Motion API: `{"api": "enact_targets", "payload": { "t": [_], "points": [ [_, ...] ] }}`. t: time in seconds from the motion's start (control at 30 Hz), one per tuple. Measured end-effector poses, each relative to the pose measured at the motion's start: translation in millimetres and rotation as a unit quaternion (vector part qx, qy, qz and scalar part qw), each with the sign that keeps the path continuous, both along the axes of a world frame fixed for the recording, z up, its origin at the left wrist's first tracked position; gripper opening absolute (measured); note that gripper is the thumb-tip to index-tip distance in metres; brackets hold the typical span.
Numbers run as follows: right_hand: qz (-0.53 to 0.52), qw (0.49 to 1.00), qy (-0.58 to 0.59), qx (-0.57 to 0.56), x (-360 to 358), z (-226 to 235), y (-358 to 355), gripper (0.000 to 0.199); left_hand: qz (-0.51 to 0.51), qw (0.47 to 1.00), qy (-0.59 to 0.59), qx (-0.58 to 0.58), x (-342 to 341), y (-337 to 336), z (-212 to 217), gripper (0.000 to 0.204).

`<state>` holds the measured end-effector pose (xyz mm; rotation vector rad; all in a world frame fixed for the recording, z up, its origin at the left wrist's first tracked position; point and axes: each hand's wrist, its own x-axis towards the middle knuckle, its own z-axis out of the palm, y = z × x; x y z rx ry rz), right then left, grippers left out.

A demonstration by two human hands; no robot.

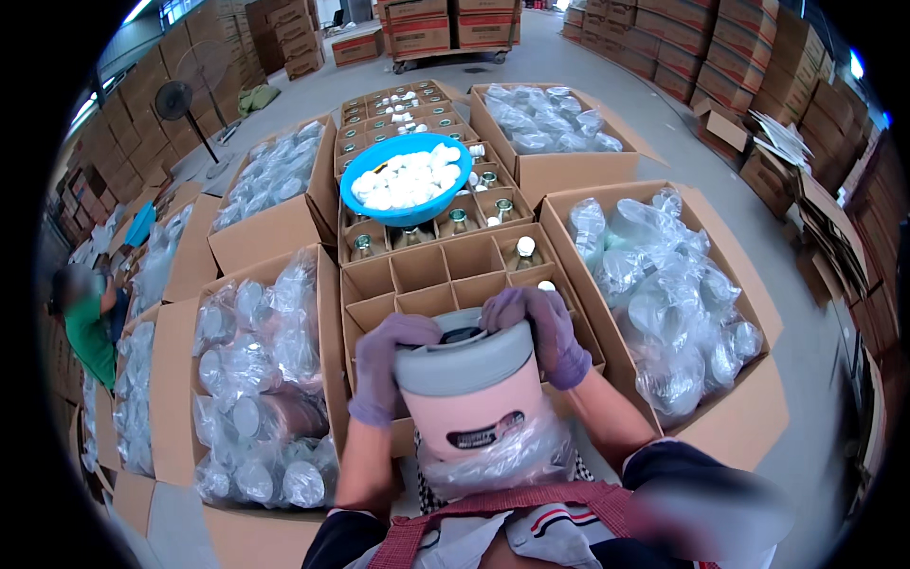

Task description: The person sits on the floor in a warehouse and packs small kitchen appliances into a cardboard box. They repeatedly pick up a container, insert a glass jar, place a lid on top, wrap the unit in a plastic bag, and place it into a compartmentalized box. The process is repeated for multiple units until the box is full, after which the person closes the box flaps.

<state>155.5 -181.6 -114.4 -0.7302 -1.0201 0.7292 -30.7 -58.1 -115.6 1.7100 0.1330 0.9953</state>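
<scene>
Both my hands wear purple gloves and grip a pink insulated jug (471,398) with a grey lid, held close to my chest. My left hand (384,365) clasps the lid's left side. My right hand (542,332) curls over the lid's top right edge. A clear plastic bag (493,460) is bunched around the jug's lower half. Just beyond the jug stands a cardboard box with divider cells (445,275); its near cells are empty and two far cells hold white-capped items.
A blue bowl of white caps (409,180) rests on a divided box of bottles. Open cartons of bagged jugs stand at left (256,379), right (664,294) and behind. Stacked cartons line the walls. A person in green (87,327) crouches at far left near a fan (175,100).
</scene>
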Motion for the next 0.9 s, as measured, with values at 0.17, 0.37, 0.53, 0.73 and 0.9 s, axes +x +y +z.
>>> {"api": "enact_targets", "payload": {
  "t": [0.17,0.37,0.53,0.73,0.9],
  "points": [
    [0.058,0.989,0.126,0.053,2,-23,14,0.05,-0.146,0.968,-0.167,-0.118,27,4,-36,0.053],
    [-0.012,0.999,0.034,0.034,11,-11,35,0.05,0.05,0.998,-0.016,0.044,9,12,4,0.026],
    [-0.163,0.947,-0.274,0.051,7,19,-10,0.045,0.09,0.985,0.006,0.149,0,-10,24,0.021],
    [-0.106,0.973,-0.203,-0.011,4,23,-22,0.043,0.105,0.974,0.029,0.198,-9,-35,36,0.02],
    [-0.121,0.849,-0.5,0.117,-46,93,-27,0.033,0.052,0.997,0.052,-0.021,-22,47,-36,0.03]
  ]
}}
